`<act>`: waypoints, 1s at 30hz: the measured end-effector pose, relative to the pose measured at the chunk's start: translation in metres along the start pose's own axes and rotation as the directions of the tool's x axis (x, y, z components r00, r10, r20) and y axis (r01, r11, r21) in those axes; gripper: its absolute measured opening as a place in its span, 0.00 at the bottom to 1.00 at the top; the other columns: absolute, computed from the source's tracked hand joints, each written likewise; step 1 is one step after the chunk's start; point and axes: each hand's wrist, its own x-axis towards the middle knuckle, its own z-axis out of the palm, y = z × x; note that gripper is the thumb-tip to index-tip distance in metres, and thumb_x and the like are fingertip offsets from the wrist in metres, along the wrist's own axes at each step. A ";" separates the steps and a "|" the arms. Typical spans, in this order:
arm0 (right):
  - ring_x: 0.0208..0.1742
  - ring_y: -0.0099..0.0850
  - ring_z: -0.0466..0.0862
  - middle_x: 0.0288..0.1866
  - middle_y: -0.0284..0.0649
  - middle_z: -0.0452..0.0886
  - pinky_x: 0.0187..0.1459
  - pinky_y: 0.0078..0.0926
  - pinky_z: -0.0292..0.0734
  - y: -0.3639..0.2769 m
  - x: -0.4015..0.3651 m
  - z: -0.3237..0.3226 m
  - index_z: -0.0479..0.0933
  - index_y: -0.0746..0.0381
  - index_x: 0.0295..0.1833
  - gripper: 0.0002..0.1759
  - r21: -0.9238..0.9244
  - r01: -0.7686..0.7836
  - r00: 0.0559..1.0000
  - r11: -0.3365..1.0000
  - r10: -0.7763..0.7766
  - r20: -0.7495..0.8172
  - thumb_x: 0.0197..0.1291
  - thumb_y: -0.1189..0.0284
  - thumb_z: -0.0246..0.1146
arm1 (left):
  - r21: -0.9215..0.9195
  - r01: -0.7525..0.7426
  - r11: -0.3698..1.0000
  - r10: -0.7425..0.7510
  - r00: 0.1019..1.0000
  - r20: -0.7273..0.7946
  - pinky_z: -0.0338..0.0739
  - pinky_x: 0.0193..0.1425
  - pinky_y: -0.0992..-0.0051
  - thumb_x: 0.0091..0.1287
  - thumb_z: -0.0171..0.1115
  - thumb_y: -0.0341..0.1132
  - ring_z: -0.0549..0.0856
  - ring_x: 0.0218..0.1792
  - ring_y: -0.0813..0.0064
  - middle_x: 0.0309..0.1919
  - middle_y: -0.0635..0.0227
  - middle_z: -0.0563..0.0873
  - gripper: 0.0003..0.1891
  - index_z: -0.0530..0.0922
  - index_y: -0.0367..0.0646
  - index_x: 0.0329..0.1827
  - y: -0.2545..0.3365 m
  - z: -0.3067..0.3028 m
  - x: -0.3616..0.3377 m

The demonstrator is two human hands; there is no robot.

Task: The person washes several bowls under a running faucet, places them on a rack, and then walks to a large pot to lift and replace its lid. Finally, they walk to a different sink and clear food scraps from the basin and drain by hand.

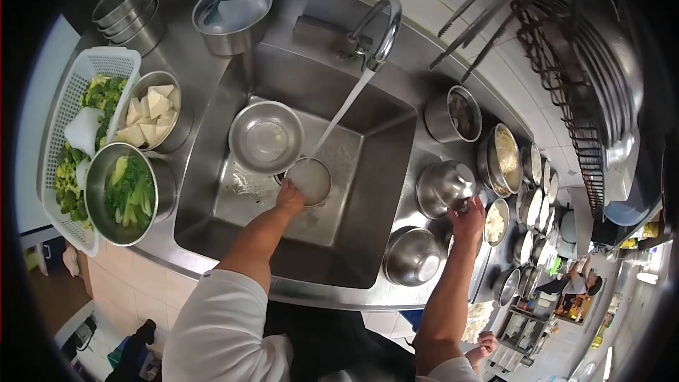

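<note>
Water runs from the tap [385, 28] into a small round bowl [311, 181] in the sink [339, 240]. My left hand [290, 199] grips the near left rim of that bowl, fingers at its edge. Beside it, a wider metal bowl [266, 137] sits in the sink. Right of the sink, my right hand [467, 218] is at the base of an upside-down metal bowl [442, 187], its fingertips closed round something too small to make out. Another upturned bowl [414, 256] lies just nearer to me.
Left of the sink are a white basket of broccoli [53, 127], a bowl of pale chunks [148, 114] and a pot of greens [130, 191]. Several filled bowls [507, 152] line the right counter below a dish rack [559, 78]. Another person [576, 283] is far right.
</note>
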 end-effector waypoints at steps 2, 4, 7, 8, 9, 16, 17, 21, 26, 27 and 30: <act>0.51 0.40 0.72 0.58 0.49 0.65 0.50 0.42 0.71 -0.053 -0.036 0.033 0.59 0.61 0.60 0.26 -0.088 -0.088 0.993 0.992 0.080 -0.087 0.55 0.72 0.56 | 0.042 -0.026 0.999 0.028 0.998 -0.047 0.53 0.60 0.51 0.55 0.52 0.35 0.67 0.59 0.61 0.45 0.64 0.79 0.12 0.80 0.44 0.38 -0.001 0.020 0.010; 0.51 0.41 0.71 0.59 0.49 0.64 0.51 0.40 0.70 -0.065 -0.052 0.043 0.58 0.62 0.61 0.29 -0.171 -0.193 0.969 0.966 0.160 -0.188 0.53 0.70 0.59 | 0.084 -0.060 0.995 0.067 0.994 -0.084 0.51 0.60 0.49 0.55 0.51 0.35 0.69 0.57 0.60 0.44 0.65 0.80 0.12 0.80 0.44 0.38 0.004 0.023 0.012; 0.53 0.42 0.69 0.57 0.52 0.64 0.49 0.31 0.69 -0.059 -0.062 0.047 0.58 0.66 0.61 0.31 -0.643 0.304 0.886 0.703 -0.456 -0.080 0.51 0.72 0.60 | -0.011 -0.182 0.983 0.182 0.983 -0.006 0.61 0.57 0.54 0.55 0.52 0.34 0.76 0.48 0.61 0.38 0.64 0.81 0.12 0.80 0.43 0.38 0.005 0.021 0.015; 0.53 0.42 0.69 0.57 0.52 0.64 0.49 0.31 0.69 -0.067 -0.071 0.057 0.58 0.66 0.61 0.31 -0.637 0.305 0.889 0.708 -0.452 -0.077 0.51 0.72 0.60 | -0.185 -0.218 0.958 0.204 0.974 -0.096 0.66 0.51 0.58 0.55 0.52 0.34 0.78 0.43 0.62 0.35 0.63 0.82 0.11 0.80 0.42 0.37 0.008 0.018 0.018; 0.53 0.42 0.69 0.56 0.52 0.64 0.49 0.32 0.69 -0.076 -0.082 0.067 0.59 0.65 0.61 0.30 -0.593 0.333 0.903 0.733 -0.429 -0.023 0.52 0.72 0.60 | -0.346 -0.261 0.902 0.206 0.960 -0.188 0.71 0.46 0.61 0.54 0.53 0.34 0.81 0.38 0.64 0.32 0.62 0.82 0.10 0.80 0.40 0.35 0.010 0.012 0.020; 0.42 0.33 0.79 0.40 0.43 0.79 0.45 0.26 0.71 -0.057 -0.114 0.172 0.73 0.61 0.50 0.15 -0.235 0.474 0.774 0.848 -0.274 0.571 0.55 0.72 0.56 | -0.989 0.146 -0.027 -0.373 0.916 0.146 0.71 0.29 0.71 0.59 0.53 0.35 0.80 0.27 0.72 0.22 0.64 0.79 0.10 0.77 0.36 0.29 -0.010 -0.061 0.033; 0.46 0.39 0.78 0.45 0.45 0.78 0.47 0.29 0.71 -0.049 -0.115 0.192 0.73 0.62 0.49 0.15 -0.288 0.452 0.718 0.844 -0.152 0.680 0.57 0.69 0.55 | -0.955 0.091 -0.281 -0.424 0.881 0.208 0.70 0.27 0.73 0.60 0.54 0.36 0.79 0.26 0.74 0.22 0.67 0.78 0.10 0.76 0.37 0.29 -0.016 -0.071 0.030; 0.50 0.43 0.75 0.49 0.47 0.76 0.51 0.31 0.68 -0.010 -0.132 0.282 0.71 0.63 0.50 0.17 -0.190 0.741 0.545 0.644 -0.411 0.731 0.58 0.67 0.53 | -0.656 -0.158 -0.738 -0.393 0.891 0.226 0.68 0.24 0.78 0.61 0.57 0.38 0.75 0.24 0.81 0.24 0.75 0.77 0.09 0.76 0.42 0.31 -0.044 -0.123 -0.001; 0.53 0.42 0.74 0.49 0.48 0.75 0.54 0.31 0.65 -0.026 -0.102 0.352 0.71 0.62 0.51 0.21 0.069 0.569 0.603 0.820 -0.472 0.643 0.59 0.59 0.51 | -0.662 -0.254 -0.705 -0.383 0.922 0.054 0.70 0.25 0.80 0.61 0.56 0.34 0.75 0.24 0.84 0.27 0.75 0.77 0.05 0.74 0.44 0.34 -0.075 -0.158 -0.040; 0.53 0.42 0.74 0.49 0.48 0.75 0.54 0.31 0.65 -0.032 -0.094 0.356 0.72 0.61 0.51 0.22 -0.059 0.472 0.625 0.880 -0.286 0.726 0.59 0.57 0.49 | -0.628 -0.240 -0.740 -0.347 0.937 0.050 0.73 0.29 0.79 0.61 0.55 0.33 0.77 0.27 0.82 0.28 0.73 0.77 0.04 0.74 0.43 0.35 -0.080 -0.161 -0.045; 0.53 0.44 0.73 0.48 0.49 0.76 0.53 0.31 0.66 -0.045 -0.094 0.359 0.73 0.59 0.51 0.25 -0.224 0.423 0.622 0.878 -0.102 0.776 0.59 0.52 0.47 | -0.579 -0.216 -0.786 -0.274 0.962 0.013 0.75 0.32 0.80 0.61 0.54 0.30 0.78 0.28 0.80 0.28 0.73 0.76 0.02 0.73 0.43 0.35 -0.085 -0.171 -0.051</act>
